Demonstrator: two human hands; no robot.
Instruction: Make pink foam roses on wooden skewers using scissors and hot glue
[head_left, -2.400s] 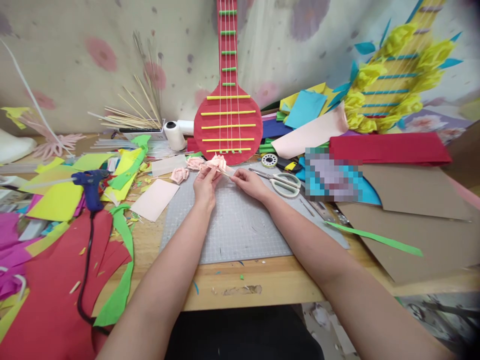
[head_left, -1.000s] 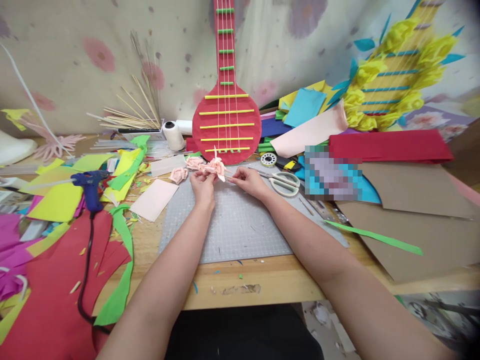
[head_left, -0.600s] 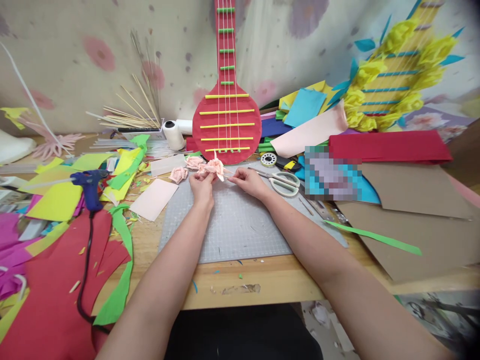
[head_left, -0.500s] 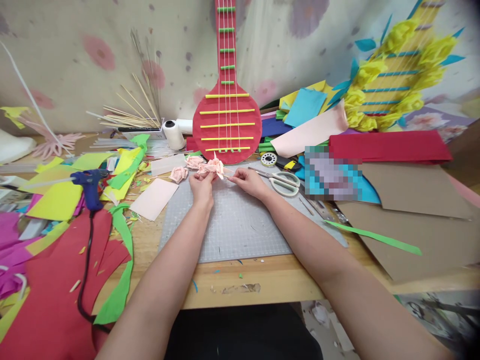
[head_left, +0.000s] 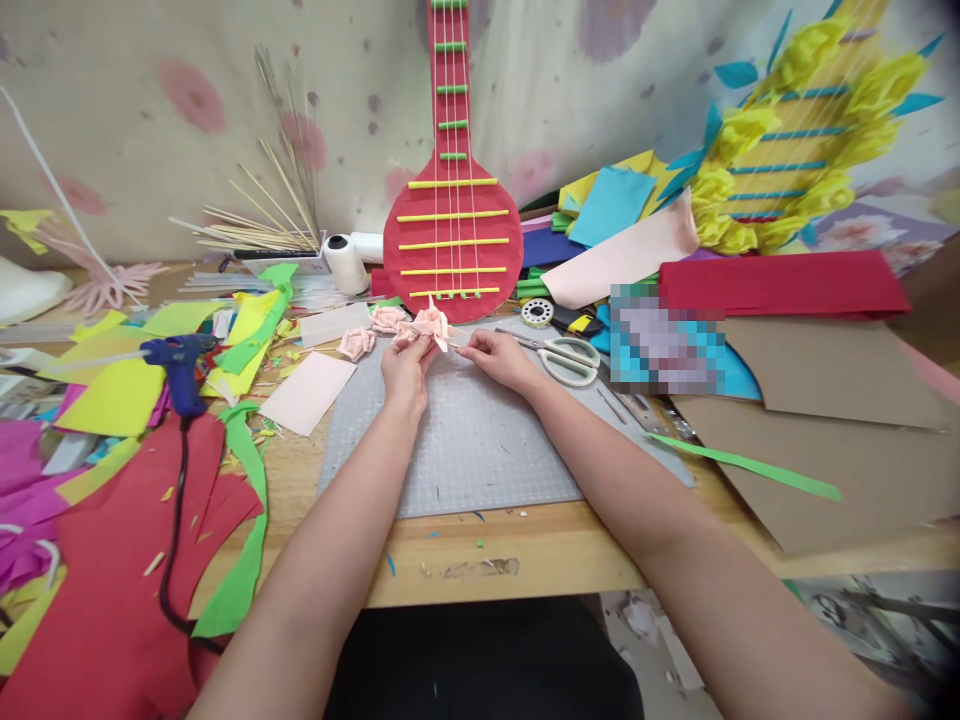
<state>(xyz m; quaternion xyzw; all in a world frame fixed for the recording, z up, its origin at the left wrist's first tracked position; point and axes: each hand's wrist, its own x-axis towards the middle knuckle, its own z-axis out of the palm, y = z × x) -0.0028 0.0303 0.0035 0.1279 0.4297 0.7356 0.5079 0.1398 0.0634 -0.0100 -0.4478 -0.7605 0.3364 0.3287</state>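
My left hand is closed around the base of a pale pink crepe-paper flower. Just right of the flower, my right hand has thumb and fingertips pinched on something small, thin and pale whose kind I cannot make out. Beyond my left hand lie two more pink paper flowers, a rolled one and one partly behind the held flower. Both hands hover over the far part of a grey cutting mat. Scissors with pale handles lie right of my right hand.
A red paper lute leans on the wall behind my hands. At left are a blue glue gun and red paper. Brown cardboard lies right, below a yellow-flowered instrument. Skewers and a thread spool stand at the back.
My right hand has barely moved; the thin piece at its fingertips now looks wider and paler. My left hand still holds the flower. The view has shifted slightly.
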